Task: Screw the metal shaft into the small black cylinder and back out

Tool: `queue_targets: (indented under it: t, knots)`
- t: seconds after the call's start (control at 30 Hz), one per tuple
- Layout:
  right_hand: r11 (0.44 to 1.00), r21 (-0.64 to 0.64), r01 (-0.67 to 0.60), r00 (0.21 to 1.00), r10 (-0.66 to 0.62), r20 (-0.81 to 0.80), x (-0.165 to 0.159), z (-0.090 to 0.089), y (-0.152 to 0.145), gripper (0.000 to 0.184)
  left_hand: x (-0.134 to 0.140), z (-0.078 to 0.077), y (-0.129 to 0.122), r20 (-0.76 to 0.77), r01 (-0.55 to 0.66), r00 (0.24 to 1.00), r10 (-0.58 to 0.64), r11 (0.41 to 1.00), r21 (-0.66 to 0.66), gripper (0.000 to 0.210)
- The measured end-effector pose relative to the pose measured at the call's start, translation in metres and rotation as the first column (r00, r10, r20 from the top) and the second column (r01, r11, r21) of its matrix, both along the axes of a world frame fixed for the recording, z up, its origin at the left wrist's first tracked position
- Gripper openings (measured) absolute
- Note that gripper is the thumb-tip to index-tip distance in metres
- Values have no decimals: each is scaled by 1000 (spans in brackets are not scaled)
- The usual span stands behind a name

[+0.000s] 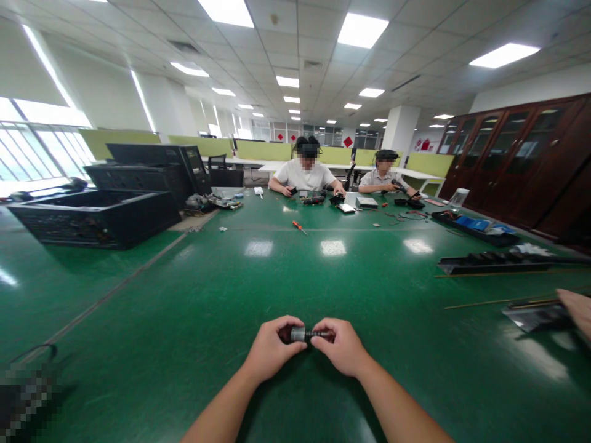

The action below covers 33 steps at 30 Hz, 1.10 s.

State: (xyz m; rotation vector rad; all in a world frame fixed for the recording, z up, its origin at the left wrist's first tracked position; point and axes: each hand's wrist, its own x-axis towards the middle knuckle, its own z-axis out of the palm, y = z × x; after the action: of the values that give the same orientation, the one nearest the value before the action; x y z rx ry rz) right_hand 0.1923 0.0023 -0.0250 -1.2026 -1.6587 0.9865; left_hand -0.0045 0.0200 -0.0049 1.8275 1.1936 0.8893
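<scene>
Low in the middle of the view, a small cylindrical part, silver with dark sections, lies level between my two hands just over the green table. My left hand is closed around its wider silver end, thumb below and fingers on top. On the other side, my right hand pinches the thinner, dark ribbed shaft that runs to the right. Fingers cover both ends, so I cannot tell what kind of part it is or whether it is one piece.
Black computer cases stand at the left beside loose electronic parts. An orange screwdriver lies farther back. Black trays fill the right side, near another person's arm. Two people work across the table.
</scene>
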Motion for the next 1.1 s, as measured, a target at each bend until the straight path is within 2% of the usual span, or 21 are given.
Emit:
queue_targets:
  t: [0.63,1.1]
  knots:
    - [1000,-2,3,1000,-3,14,-1,1,0,12,1,4,-1,-28,-16,999,16,1000,0,29]
    - [1000,3,12,1000,-12,7,0,-1,2,12,2,4,0,9,-19,1000,19,1000,-11,28]
